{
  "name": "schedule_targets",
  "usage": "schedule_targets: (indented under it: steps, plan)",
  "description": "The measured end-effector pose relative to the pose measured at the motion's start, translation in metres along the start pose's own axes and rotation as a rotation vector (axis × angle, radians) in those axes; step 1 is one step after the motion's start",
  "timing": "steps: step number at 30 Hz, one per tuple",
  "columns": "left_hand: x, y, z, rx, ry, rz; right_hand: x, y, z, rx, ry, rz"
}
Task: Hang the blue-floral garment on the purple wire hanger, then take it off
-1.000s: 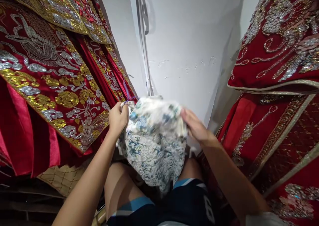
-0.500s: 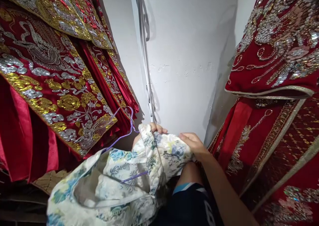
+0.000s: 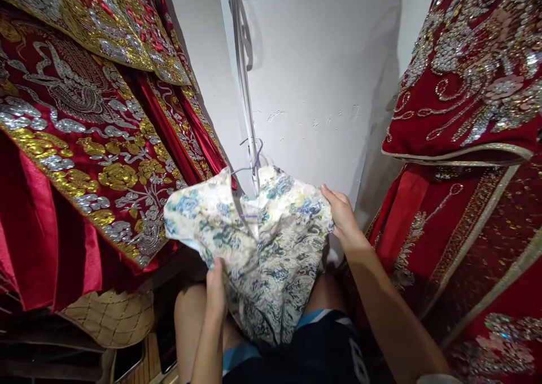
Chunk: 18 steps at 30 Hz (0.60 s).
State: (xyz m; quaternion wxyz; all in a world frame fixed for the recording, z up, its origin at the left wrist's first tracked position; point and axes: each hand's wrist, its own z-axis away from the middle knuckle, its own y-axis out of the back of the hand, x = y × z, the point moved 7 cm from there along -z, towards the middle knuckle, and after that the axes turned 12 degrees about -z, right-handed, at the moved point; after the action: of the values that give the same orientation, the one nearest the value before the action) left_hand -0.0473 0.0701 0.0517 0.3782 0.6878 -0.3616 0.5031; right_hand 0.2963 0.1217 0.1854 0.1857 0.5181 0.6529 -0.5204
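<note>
At the left hang red garments (image 3: 122, 175) with gold and silver embroidery, their pleated pink-red cloth on the near side. Below them, near left, is a tan quilted item (image 3: 112, 316), with a dark flat device (image 3: 129, 361) on a wooden surface (image 3: 146, 364) just beside it. The left hand (image 3: 217, 293) is clamped on the near left edge of the floral garment (image 3: 275, 243), thumb on top. This garment spreads between the hands in the near middle, white with blue and green flowers; a thin purple hanger (image 3: 249, 216) shows inside its neckline. Beyond it, a metal strip (image 3: 241, 68) runs along the white wall (image 3: 313, 62). The right hand (image 3: 342, 212) pinches the garment's right shoulder edge. Far and near right hang red beaded garments (image 3: 461, 96).
</note>
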Motion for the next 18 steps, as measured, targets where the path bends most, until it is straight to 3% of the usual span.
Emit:
schedule_targets:
  steps: [2, 4, 6, 9, 12, 13, 14, 16, 18]
  plan:
    - [-0.019, -0.003, 0.018, -0.012, 0.072, 0.056, 0.007, 0.005, 0.008, 0.011, 0.027, 0.037]
    - [-0.029, -0.012, 0.033, -0.095, 0.136, 0.124, 0.011, 0.023, 0.014, 0.074, 0.092, 0.073]
    - [-0.03, -0.019, 0.043, -0.167, 0.17, 0.14, 0.013, 0.049, 0.022, 0.187, 0.168, 0.138]
    - [-0.023, -0.021, 0.05, -0.181, 0.168, 0.117, 0.021, 0.079, 0.052, 0.42, 0.266, 0.265]
    - [-0.022, -0.025, 0.054, -0.208, 0.162, 0.128, 0.038, 0.076, 0.098, 0.587, 0.318, 0.347]
    - [-0.023, -0.027, 0.055, -0.213, 0.158, 0.136, 0.049, 0.062, 0.108, 0.516, 0.263, 0.366]
    - [-0.024, -0.029, 0.056, -0.216, 0.149, 0.143, 0.066, 0.04, 0.113, 0.333, 0.133, 0.376]
    - [-0.024, -0.033, 0.058, -0.213, 0.118, 0.14, 0.103, -0.017, 0.128, -0.208, -0.192, 0.344]
    - [-0.021, -0.035, 0.06, -0.183, 0.079, 0.118, 0.12, -0.054, 0.146, -0.563, -0.36, 0.33]
